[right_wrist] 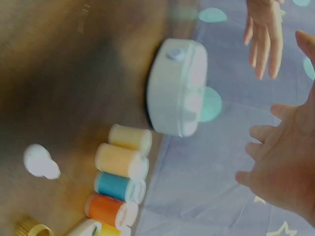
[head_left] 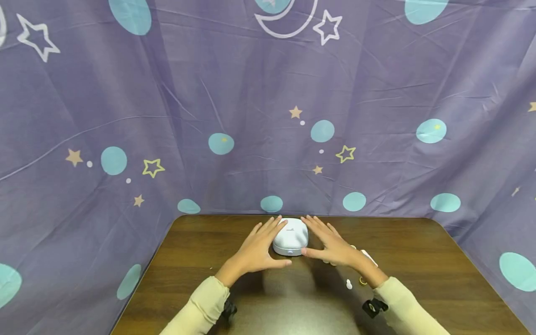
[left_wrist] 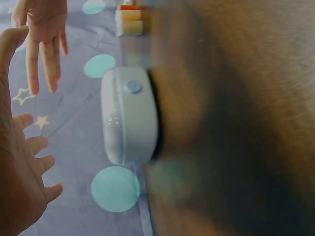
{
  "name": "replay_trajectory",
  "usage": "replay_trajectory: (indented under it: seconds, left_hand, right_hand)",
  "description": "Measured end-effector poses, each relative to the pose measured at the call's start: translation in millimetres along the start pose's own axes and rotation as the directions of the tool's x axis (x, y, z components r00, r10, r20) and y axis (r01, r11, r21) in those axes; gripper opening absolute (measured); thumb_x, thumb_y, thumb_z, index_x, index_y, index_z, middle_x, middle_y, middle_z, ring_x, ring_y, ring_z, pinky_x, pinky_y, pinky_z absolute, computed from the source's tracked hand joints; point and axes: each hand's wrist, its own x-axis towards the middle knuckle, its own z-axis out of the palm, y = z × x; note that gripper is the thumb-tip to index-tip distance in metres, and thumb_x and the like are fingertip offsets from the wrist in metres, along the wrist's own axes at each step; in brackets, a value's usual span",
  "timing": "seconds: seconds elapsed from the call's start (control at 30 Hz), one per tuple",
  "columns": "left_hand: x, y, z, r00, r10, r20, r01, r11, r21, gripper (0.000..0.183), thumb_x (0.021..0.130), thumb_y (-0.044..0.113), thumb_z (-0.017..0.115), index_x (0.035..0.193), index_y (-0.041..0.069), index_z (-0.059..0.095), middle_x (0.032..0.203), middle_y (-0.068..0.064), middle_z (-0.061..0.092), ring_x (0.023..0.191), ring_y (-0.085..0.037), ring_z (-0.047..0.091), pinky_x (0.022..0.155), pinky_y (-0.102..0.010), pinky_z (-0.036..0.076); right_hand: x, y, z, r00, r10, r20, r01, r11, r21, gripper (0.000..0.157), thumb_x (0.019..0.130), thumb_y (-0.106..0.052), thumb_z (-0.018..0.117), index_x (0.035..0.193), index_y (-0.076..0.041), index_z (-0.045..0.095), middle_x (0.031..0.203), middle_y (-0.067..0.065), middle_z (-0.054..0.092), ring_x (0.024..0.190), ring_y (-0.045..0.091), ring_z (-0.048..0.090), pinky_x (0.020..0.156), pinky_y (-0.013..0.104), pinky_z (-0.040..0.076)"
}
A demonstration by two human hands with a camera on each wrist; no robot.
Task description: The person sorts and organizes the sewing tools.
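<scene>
A white rounded case (head_left: 291, 236) with a small button on its front sits closed near the table's far edge. My left hand (head_left: 258, 246) hovers just above and left of it, fingers spread and reaching forward. On the other side, my right hand (head_left: 328, 244) is held the same way, thumb out. Both wrist views show a gap between the hands and the case (left_wrist: 130, 118). Neither hand holds anything. Beside the case, the right wrist view shows a row of thread spools (right_wrist: 118, 161) in yellow, orange and blue, partly hidden by my right arm in the head view.
Right of the hands lie a small white piece with a rounded end (head_left: 349, 284), a gold ring-like thimble (head_left: 362, 281) and a white elongated object (head_left: 369, 257). A patterned purple cloth (head_left: 251, 93) hangs right behind the brown wooden table (head_left: 180, 270).
</scene>
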Motion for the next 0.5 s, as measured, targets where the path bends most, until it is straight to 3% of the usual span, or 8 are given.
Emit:
replay_trajectory:
  seconds: [0.13, 0.23, 0.3, 0.4, 0.5]
  left_hand:
    - [6.1, -2.4, -11.1, 0.999, -0.041, -0.004, 0.041, 0.995, -0.091, 0.111, 0.077, 0.067, 0.075, 0.164, 0.025, 0.02, 0.17, -0.002, 0.022, 0.158, -0.026, 0.02, 0.125, -0.057, 0.018]
    - [10.9, -6.1, -19.1, 0.998, -0.055, -0.013, 0.052, 0.982, -0.184, 0.11, 0.078, 0.061, 0.079, 0.164, 0.025, 0.02, 0.169, -0.003, 0.025, 0.157, -0.029, 0.023, 0.124, -0.058, 0.022]
    - [14.4, -9.3, -23.9, 0.998, -0.063, -0.012, 0.057, 0.957, -0.284, 0.108, 0.079, 0.055, 0.081, 0.164, 0.023, 0.021, 0.168, -0.005, 0.027, 0.155, -0.032, 0.026, 0.122, -0.06, 0.025]
    - [19.5, -15.6, -28.0, 0.996, -0.087, 0.028, 0.09, 0.884, -0.458, 0.107, 0.081, 0.048, 0.082, 0.164, 0.023, 0.019, 0.169, -0.005, 0.025, 0.155, -0.033, 0.024, 0.121, -0.061, 0.026]
    - [24.2, -23.1, -26.8, 0.988, -0.121, 0.094, 0.153, 0.777, -0.61, 0.107, 0.081, 0.042, 0.083, 0.164, 0.025, 0.017, 0.17, -0.005, 0.021, 0.157, -0.032, 0.019, 0.123, -0.061, 0.021]
  right_hand:
    - [7, 4, -20.8, 0.997, 0.032, 0.076, -0.048, 0.976, 0.211, 0.081, 0.099, -0.041, 0.062, 0.164, -0.017, 0.019, 0.17, 0.013, 0.019, 0.156, 0.045, 0.01, 0.117, 0.075, 0.013]
    - [12, 8, -33.2, 0.987, 0.066, 0.148, -0.117, 0.921, 0.371, 0.078, 0.103, -0.039, 0.055, 0.165, -0.018, 0.014, 0.171, 0.016, 0.013, 0.156, 0.045, 0.01, 0.117, 0.072, 0.018]
    - [16, 11, -39.0, 0.977, 0.093, 0.193, -0.171, 0.882, 0.439, 0.075, 0.104, -0.039, 0.051, 0.165, -0.02, 0.011, 0.171, 0.017, 0.012, 0.156, 0.044, 0.014, 0.118, 0.071, 0.019]
    - [21, 17, -43.6, 0.961, 0.137, 0.239, -0.244, 0.825, 0.51, 0.074, 0.105, -0.041, 0.047, 0.165, -0.021, 0.01, 0.171, 0.017, 0.011, 0.155, 0.044, 0.016, 0.12, 0.069, 0.015]
    - [26, 25, -44.3, 0.945, 0.17, 0.278, -0.309, 0.741, 0.597, 0.074, 0.105, -0.041, 0.047, 0.165, -0.02, 0.01, 0.171, 0.017, 0.009, 0.156, 0.043, 0.013, 0.123, 0.066, 0.009]
